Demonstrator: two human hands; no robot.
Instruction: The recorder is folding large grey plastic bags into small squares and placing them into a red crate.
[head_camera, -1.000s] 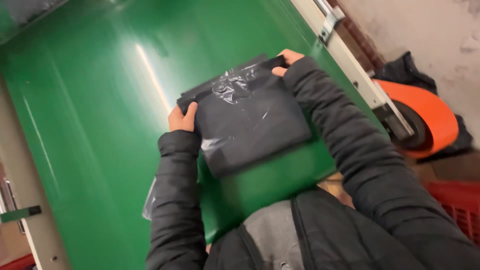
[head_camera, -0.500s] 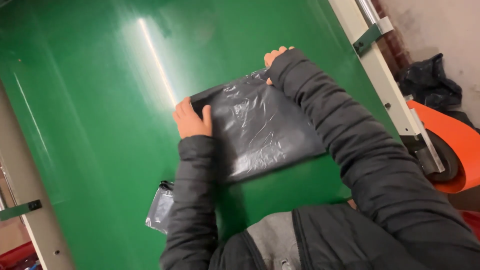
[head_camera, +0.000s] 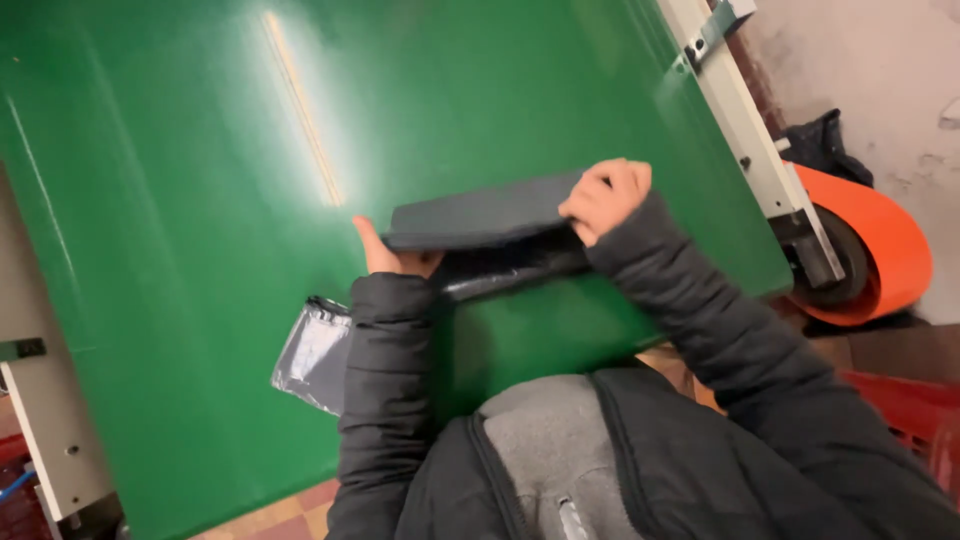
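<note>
The dark parcel (head_camera: 480, 212), lying flat a moment ago, now tilts up on edge over the green surface (head_camera: 200, 300); left hand (head_camera: 392, 256) and right hand (head_camera: 605, 195) grip its ends.

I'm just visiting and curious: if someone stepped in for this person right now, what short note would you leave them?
Left hand: grips the near-left end of the dark grey flat package.
Right hand: grips its right end from the top.
Package: held tilted above the green conveyor belt, seen nearly edge-on, shiny dark plastic hanging beneath it.
Also on the belt: a second grey plastic bag, lying flat beside the left sleeve, untouched.
Done: the package is off the belt, in both hands.
Left: the package is not yet set down; the second bag is not picked up.
</note>
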